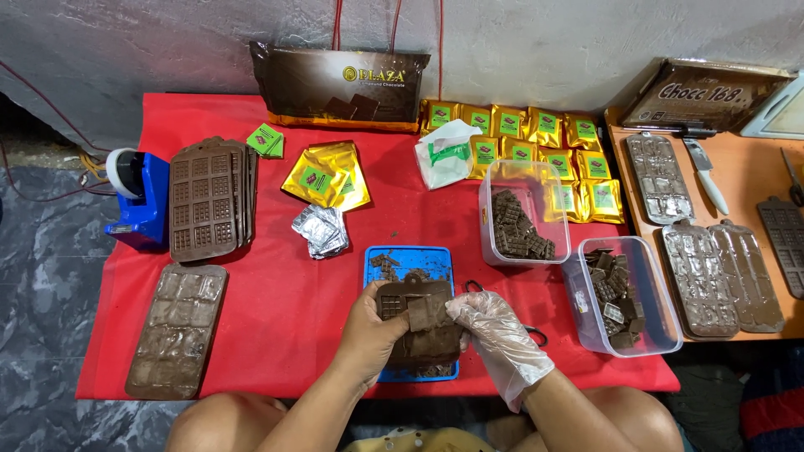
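Brown chocolate mould (419, 322) gripped by bare left hand (368, 335) & gloved right hand (494, 331); two tubs (526, 172) part-filled w/ pieces, filled moulds (720, 276) left.

We look down on a low table (276, 335) covered in red cloth, pushed against a rough grey plastered wall (544, 50). Red cords (337, 21) hang down the wall. To the left lies a dark marbled grey floor (42, 276). An orange surface (745, 176) adjoins the right side. Light is even and soft.
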